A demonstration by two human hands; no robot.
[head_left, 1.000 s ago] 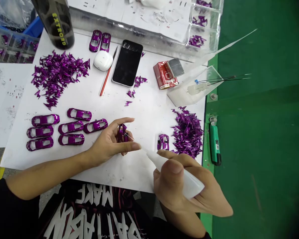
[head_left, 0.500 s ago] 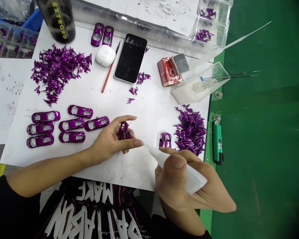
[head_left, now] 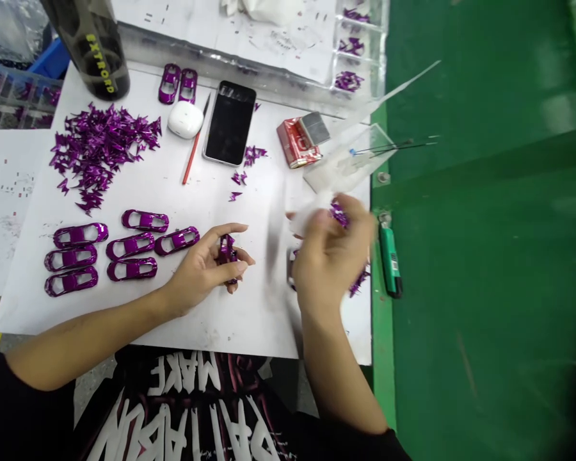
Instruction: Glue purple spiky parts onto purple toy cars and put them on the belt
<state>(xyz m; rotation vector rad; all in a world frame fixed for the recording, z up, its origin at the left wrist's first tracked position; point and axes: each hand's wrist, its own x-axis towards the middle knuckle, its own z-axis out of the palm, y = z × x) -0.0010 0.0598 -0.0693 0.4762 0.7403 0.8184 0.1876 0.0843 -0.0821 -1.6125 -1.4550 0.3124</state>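
Observation:
My left hand (head_left: 208,262) is closed around a small purple toy car body (head_left: 227,248), pinching it above the white sheet. Blurred by motion, my right hand (head_left: 329,259) is raised over the right side of the sheet, and a white squeeze bottle (head_left: 310,214) sticks out of its grip. Under and behind that hand lies a pile of purple spiky pieces (head_left: 360,280), mostly hidden. Several more purple car bodies (head_left: 130,245) lie in a group left of my left hand.
A larger pile of purple pieces (head_left: 103,147) lies at the far left, beside a dark bottle (head_left: 105,64). A phone (head_left: 230,121), a white earbud case (head_left: 185,120), a red pencil (head_left: 192,153) and a red box (head_left: 297,142) stand farther back. A green cutter (head_left: 390,262) lies on the right.
My right hand has pulled the white squeeze bottle away from the car and swung it up, away from my body. My left hand still holds the car body. The whole view has shifted.

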